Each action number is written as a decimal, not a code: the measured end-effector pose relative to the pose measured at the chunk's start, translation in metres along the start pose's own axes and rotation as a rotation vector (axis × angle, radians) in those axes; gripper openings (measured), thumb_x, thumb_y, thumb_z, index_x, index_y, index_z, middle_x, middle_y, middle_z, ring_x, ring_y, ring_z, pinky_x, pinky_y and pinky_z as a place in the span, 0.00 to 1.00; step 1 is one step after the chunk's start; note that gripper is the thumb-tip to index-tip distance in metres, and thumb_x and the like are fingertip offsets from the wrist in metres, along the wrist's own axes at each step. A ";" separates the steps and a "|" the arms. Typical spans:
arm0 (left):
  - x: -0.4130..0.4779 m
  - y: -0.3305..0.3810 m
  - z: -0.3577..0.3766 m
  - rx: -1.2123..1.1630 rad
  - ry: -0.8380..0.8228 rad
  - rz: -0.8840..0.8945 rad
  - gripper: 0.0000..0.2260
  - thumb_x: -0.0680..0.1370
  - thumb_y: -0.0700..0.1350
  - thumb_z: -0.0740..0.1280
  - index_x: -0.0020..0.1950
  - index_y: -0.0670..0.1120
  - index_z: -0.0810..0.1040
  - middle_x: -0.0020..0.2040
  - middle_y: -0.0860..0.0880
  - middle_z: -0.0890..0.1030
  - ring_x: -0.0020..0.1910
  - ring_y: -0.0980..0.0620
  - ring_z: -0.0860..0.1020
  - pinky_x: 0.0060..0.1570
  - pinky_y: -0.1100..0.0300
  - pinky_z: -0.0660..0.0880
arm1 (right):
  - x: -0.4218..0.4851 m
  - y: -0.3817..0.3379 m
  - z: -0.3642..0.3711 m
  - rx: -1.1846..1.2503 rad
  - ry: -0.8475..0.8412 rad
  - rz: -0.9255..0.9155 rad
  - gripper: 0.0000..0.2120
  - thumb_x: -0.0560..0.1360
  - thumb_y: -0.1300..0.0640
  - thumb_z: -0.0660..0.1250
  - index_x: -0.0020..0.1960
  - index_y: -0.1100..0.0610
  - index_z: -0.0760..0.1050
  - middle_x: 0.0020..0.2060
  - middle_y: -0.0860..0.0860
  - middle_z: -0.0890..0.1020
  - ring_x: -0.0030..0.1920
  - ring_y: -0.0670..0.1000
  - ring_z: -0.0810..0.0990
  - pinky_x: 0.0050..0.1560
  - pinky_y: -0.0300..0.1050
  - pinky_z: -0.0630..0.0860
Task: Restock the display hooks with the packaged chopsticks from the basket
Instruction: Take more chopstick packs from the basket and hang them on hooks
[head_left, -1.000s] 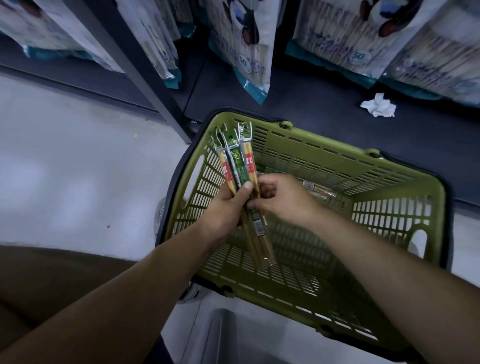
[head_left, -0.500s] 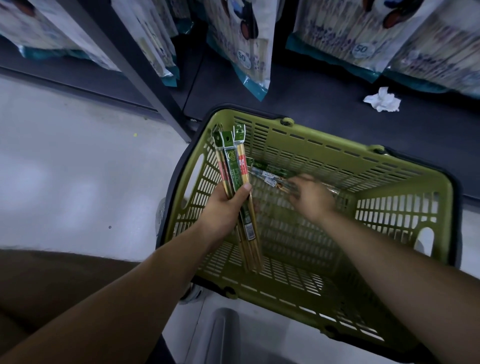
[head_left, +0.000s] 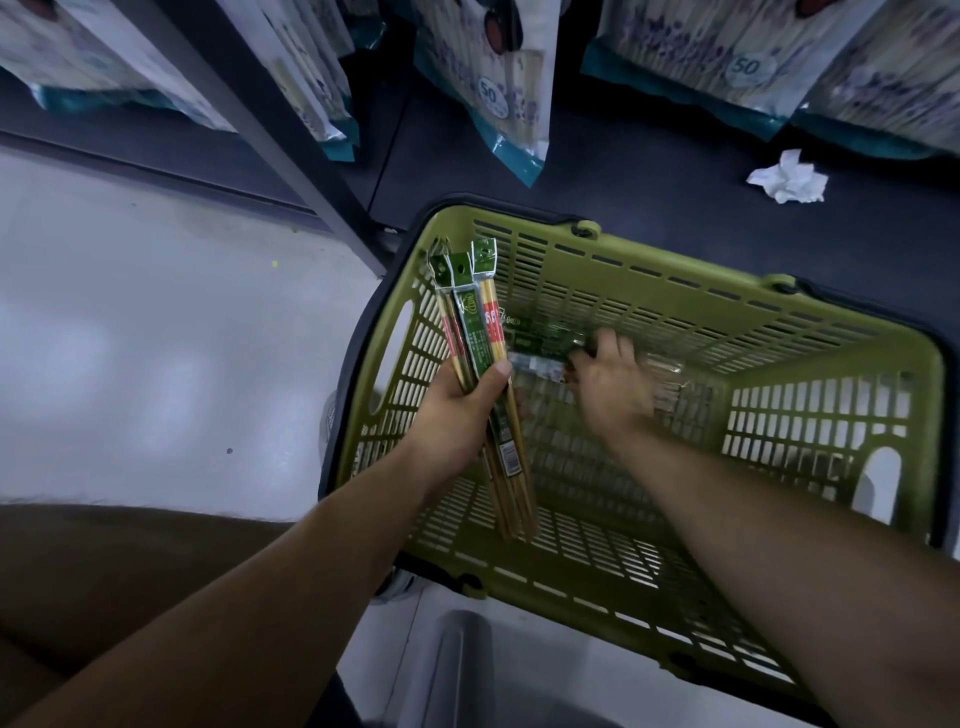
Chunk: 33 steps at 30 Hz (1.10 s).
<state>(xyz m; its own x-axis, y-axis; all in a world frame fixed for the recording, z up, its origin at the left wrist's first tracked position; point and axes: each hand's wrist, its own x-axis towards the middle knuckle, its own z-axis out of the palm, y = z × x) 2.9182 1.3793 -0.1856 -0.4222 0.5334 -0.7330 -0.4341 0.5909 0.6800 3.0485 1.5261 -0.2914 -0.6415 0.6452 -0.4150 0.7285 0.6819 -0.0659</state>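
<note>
**First:** The left hand (head_left: 457, 410) has its fingers clamped round a bundle of slim green-and-red packaged chopsticks (head_left: 475, 332), hang-tabs up, over the olive-green slotted plastic basket (head_left: 779, 332).

**Second:** And the right hand (head_left: 613, 384)?

**First:** Down on the loose clear packs (head_left: 540, 345) near the basket's far wall. It's blurred, so I can't tell whether the fingers have closed. I'd pinch one pack near its tab and lay it tab-to-tab with the bundle.

**Second:** Room to move?

**First:** Walls on every side, so lift straight up. The grey metal upright (head_left: 270, 135) and hanging white bags (head_left: 498, 78) crowd the far rim
</note>
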 end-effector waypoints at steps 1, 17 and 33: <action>0.000 0.000 0.000 -0.003 -0.003 -0.001 0.15 0.82 0.56 0.66 0.65 0.51 0.74 0.52 0.47 0.86 0.54 0.46 0.85 0.58 0.38 0.80 | -0.001 0.001 0.002 0.007 -0.007 0.000 0.18 0.77 0.59 0.70 0.67 0.54 0.76 0.65 0.57 0.71 0.65 0.59 0.71 0.60 0.55 0.74; 0.003 -0.007 -0.003 -0.007 0.003 -0.008 0.16 0.78 0.60 0.68 0.64 0.56 0.74 0.49 0.48 0.87 0.51 0.47 0.86 0.56 0.37 0.80 | 0.006 0.014 0.003 -0.032 -0.011 -0.121 0.12 0.78 0.60 0.67 0.60 0.56 0.79 0.60 0.56 0.78 0.62 0.59 0.74 0.47 0.49 0.77; -0.001 0.006 0.004 -0.236 -0.005 0.074 0.16 0.82 0.46 0.67 0.69 0.42 0.75 0.58 0.42 0.85 0.56 0.46 0.85 0.51 0.56 0.83 | -0.026 -0.035 -0.087 0.850 -0.187 -0.344 0.07 0.77 0.52 0.73 0.41 0.51 0.80 0.31 0.44 0.74 0.31 0.40 0.71 0.33 0.41 0.64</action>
<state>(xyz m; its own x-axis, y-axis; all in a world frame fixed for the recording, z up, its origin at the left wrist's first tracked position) 2.9194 1.3847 -0.1810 -0.4562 0.5728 -0.6810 -0.5766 0.3926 0.7165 3.0190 1.5153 -0.1997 -0.8592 0.3384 -0.3837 0.4843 0.2964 -0.8231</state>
